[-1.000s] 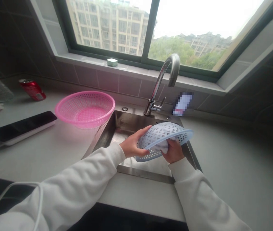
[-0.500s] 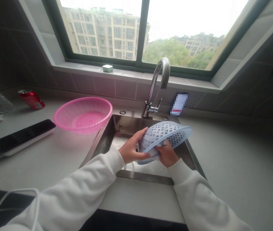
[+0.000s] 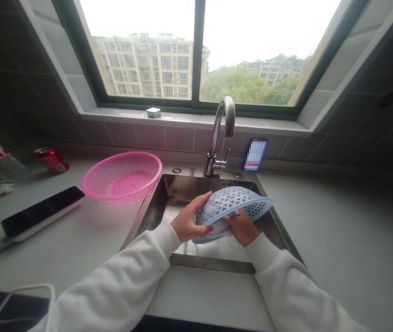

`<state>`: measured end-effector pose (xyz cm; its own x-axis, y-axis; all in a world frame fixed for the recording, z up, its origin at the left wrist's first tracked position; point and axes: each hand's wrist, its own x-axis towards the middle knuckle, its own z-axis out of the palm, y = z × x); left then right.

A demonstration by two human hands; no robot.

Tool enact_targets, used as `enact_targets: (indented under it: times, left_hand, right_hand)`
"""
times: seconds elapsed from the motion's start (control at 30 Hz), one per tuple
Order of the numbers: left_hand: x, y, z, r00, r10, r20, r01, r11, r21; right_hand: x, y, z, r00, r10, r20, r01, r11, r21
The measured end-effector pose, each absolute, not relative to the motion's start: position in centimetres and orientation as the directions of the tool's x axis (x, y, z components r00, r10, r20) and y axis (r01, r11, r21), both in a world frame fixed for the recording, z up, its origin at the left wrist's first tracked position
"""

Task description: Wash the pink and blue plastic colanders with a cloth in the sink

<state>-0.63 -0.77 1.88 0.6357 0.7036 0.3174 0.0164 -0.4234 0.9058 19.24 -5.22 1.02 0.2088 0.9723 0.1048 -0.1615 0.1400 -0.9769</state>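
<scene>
Both hands are closed: the left hand (image 3: 190,221) grips a tilted blue basket (image 3: 234,199) at its rim, above the sink (image 3: 213,263), while the right hand (image 3: 243,227) clutches an apparent white cloth (image 3: 220,227) inside. Holed and thin-walled, the basket looks light, fairly stiff, perhaps slippery; its rim offers the surest hold. The right fingertips and much of the cloth are hidden.

Countertop (image 3: 352,235), pale grey, inset sink (image 3: 213,263)
Left of the sink: pink perforated basket (image 3: 125,185) nearest; farther left, black-topped white device (image 3: 44,211), red can (image 3: 51,161), clear bottle (image 3: 1,159); behind sink's right corner, upright phone (image 3: 255,155), blurred
</scene>
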Motion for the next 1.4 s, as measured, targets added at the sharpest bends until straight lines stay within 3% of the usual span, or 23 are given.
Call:
enact_targets:
  times: [0.17, 0.23, 0.37, 0.57, 0.8, 0.9, 1.0, 1.2, 1.4]
  left_hand:
    - [-0.8, -0.5, 1.6, 0.626, 0.697, 0.350, -0.030, -0.427, 0.904]
    - [-0.6, -0.6, 1.4, 0.634, 0.690, 0.350, -0.039, -0.424, 0.905]
    - [-0.5, -0.7, 1.4, 0.636, 0.693, 0.340, -0.030, -0.418, 0.908]
    - [-0.5, -0.7, 1.7, 0.637, 0.695, 0.334, -0.069, -0.380, 0.923]
    - [-0.4, -0.2, 0.6, 0.640, 0.684, 0.350, -0.125, -0.358, 0.925]
    - [-0.5, 0.1, 0.1, 0.635, 0.689, 0.350, -0.197, -0.294, 0.935]
    - [-0.3, -0.1, 0.3, 0.676, 0.688, 0.264, -0.119, -0.252, 0.961]
    - [0.0, -0.8, 0.7, 0.639, 0.711, 0.294, -0.129, -0.278, 0.952]
    - [0.3, -0.3, -0.3, 0.658, 0.700, 0.277, -0.308, -0.086, 0.948]
  right_hand:
    - [19.9, -5.0, 2.1, 0.331, 0.944, 0.008, -0.498, 0.182, -0.848]
    - [19.3, -5.1, 1.9, 0.298, 0.954, 0.018, -0.478, 0.166, -0.863]
    - [18.3, -5.3, 0.9, 0.156, 0.986, 0.066, -0.259, 0.105, -0.960]
    - [19.0, -4.8, 1.8, 0.326, 0.942, 0.076, -0.427, 0.219, -0.877]
    - [18.1, -5.3, 1.4, 0.166, 0.986, 0.027, -0.396, 0.092, -0.914]
    - [18.8, -5.1, 1.9, 0.218, 0.975, 0.042, -0.457, 0.140, -0.878]
    - [19.5, -4.8, 2.5, 0.233, 0.971, 0.050, -0.511, 0.166, -0.844]
    - [18.2, -5.0, 1.3, 0.142, 0.989, 0.037, -0.403, 0.092, -0.911]
    - [18.1, -4.8, 0.4, 0.205, 0.977, 0.053, -0.358, 0.126, -0.925]
